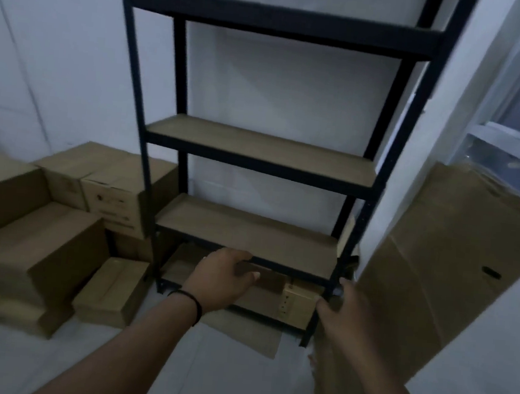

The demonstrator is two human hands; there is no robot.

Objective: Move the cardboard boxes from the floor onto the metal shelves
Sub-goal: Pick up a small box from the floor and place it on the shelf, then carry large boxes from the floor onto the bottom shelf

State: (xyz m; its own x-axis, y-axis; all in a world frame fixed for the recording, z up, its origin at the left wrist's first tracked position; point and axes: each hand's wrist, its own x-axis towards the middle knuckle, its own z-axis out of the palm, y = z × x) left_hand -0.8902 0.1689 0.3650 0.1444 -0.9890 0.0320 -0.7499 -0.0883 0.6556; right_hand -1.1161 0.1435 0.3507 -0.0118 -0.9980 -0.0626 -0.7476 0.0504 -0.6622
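Observation:
The dark metal shelf unit point(257, 161) stands against the wall, with bare wooden boards on its middle levels. A long cardboard box point(269, 296) lies on the lowest level. My left hand point(222, 275) reaches over that box's left part, fingers near the front beam above it and thumb stretched out. My right hand point(344, 313) is at the box's right end by the front right post, fingers spread. Neither hand plainly grips anything. Several more cardboard boxes point(38, 239) are stacked on the floor to the left, with a small one point(113, 290) nearest the shelf.
A large flattened carton point(442, 271) leans against the right wall. A flat cardboard sheet point(248, 335) lies on the floor in front of the shelf, and another cardboard piece point(336, 391) sits under my right forearm. The pale floor point(209, 379) shows between my arms.

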